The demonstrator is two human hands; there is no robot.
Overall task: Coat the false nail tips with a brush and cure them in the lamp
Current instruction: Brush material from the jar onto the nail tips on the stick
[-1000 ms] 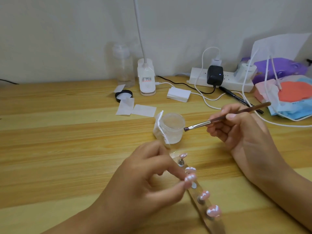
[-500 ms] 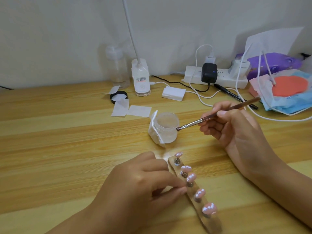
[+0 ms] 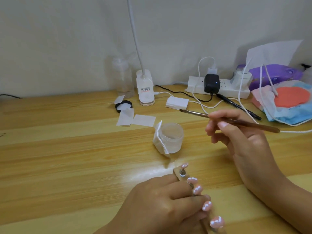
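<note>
I saw the right hand (image 3: pixel 236 139) pinching a thin brown-handled brush (image 3: pixel 253 125) right of the clear plastic jar (image 3: pixel 172 137); the left hand (image 3: pixel 160 206) gripped the wooden strip (image 3: pixel 177 172) of pink false nail tips (image 3: pixel 197 190) at the worktop's (image 3: pixel 67 166) near side.

Pink, white-flecked nail tips (image 3: pixel 197 190) stand along a strip (image 3: pixel 178 173) gripped by the left fingers (image 3: pixel 185 201); the brown brush (image 3: pixel 249 124) lies nearly level between right fingers (image 3: pixel 224 113).

right grip (image 3: pixel 236 134) holds the brush (image 3: pixel 249 124) near the jar (image 3: pixel 171 138), left grip (image 3: pixel 165 205) holds the strip (image 3: pixel 177 173) of pink nail tips (image 3: pixel 217 222).
</note>
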